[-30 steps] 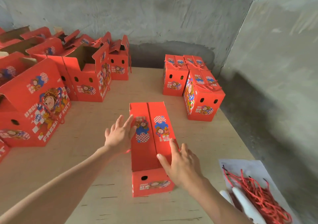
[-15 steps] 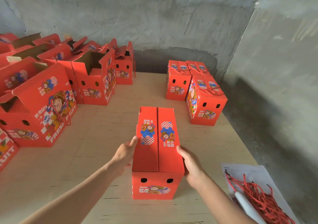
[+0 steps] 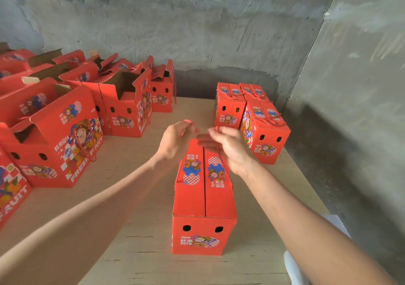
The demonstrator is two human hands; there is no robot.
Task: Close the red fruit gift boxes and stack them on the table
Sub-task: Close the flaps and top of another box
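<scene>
Tabletop (image 3: 254, 247) carries our closed red gift box (image 3: 203, 199) at centre frame. Above its far end, our left grip (image 3: 175, 140) and right grip (image 3: 228, 146) each seem pinched on its red cord handles (image 3: 178, 173), probably joining them so the flaps stay down. Finished boxes (image 3: 265, 135) stand upper right near the tabletop's edge; open boxes (image 3: 127, 109) crowd the left; the bare strip between gives room.

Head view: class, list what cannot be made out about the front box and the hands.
All in head view.
Front box far end: hidden behind both hands.
Left hand and right hand fingers: blurred; grip on red cord unclear.
Left boxes: cut off by frame edge.
</scene>
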